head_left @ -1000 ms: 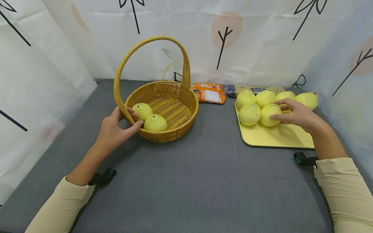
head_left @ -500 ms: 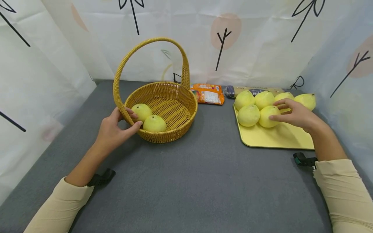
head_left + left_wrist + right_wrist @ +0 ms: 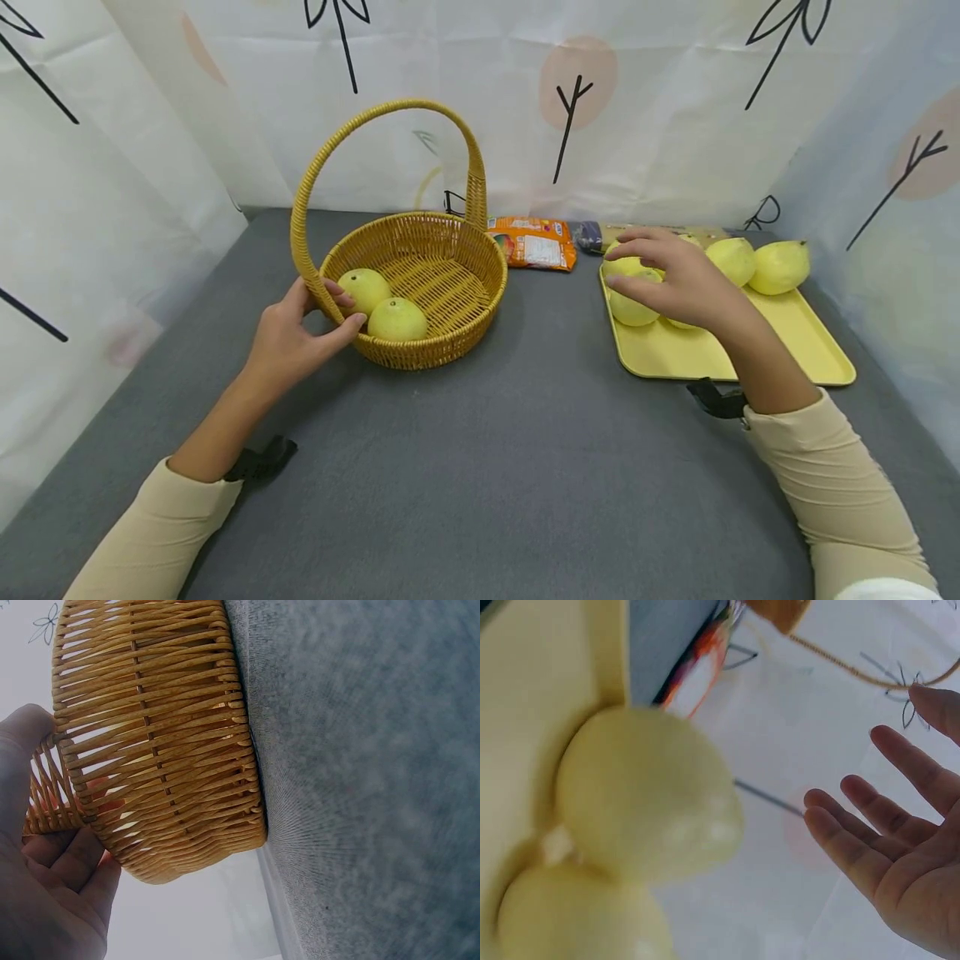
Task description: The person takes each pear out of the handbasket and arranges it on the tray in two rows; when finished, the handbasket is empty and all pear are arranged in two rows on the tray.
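Our left hand (image 3: 296, 333) grips basket (image 3: 420, 287) at rim, beside handle base; thumb outside, fingers (image 3: 71, 859) curled over weave. Basket sits on grey table (image 3: 480, 467), holds two pears (image 3: 382, 304) near our grip. Our right hand (image 3: 675, 279) hovers over yellow tray (image 3: 795, 342), fingers (image 3: 870, 817) spread and relaxed, clear of fruit in wrist view. Nearest pear (image 3: 628, 307) lies on tray's left end, just below palm. Two more pears (image 3: 757, 265) on tray's far edge. Orange packet (image 3: 532, 242) lies between basket and tray, by curtain.
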### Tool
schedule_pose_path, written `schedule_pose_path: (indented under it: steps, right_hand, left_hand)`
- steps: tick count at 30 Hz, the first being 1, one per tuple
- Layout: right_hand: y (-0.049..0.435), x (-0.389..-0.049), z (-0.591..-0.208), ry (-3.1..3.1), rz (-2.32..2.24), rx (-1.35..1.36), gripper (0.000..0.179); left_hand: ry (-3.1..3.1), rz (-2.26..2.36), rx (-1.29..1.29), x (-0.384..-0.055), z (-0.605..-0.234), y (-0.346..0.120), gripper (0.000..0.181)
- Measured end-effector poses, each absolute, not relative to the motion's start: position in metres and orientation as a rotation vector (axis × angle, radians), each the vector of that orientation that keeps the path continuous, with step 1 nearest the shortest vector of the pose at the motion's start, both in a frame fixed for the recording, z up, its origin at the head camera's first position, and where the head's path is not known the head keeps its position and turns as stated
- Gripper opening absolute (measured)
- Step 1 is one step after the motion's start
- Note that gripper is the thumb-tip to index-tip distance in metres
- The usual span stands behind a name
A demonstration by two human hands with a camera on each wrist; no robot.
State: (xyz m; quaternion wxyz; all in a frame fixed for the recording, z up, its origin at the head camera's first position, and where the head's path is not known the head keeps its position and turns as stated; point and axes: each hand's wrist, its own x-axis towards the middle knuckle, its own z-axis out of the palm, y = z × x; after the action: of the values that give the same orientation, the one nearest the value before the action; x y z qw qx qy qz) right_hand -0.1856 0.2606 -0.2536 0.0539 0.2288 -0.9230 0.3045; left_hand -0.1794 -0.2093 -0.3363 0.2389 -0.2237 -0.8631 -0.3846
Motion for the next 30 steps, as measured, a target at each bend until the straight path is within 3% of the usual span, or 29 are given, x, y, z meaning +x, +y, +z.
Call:
schedule_pose_path:
  steps: [15,30]
  right_hand:
    - [0.152,-0.209,-0.26,-2.677,0.971,1.185,0.035]
    - [0.069,-0.238,-0.296,-2.887,1.201,1.282,0.056]
  left_hand:
    - [-2.37,-1.062,-0.609,-0.179,-0.336,-0.209,0.04]
    - [-2.37,-1.058,-0.616,-0.181,-0.339,-0.21,0.04]
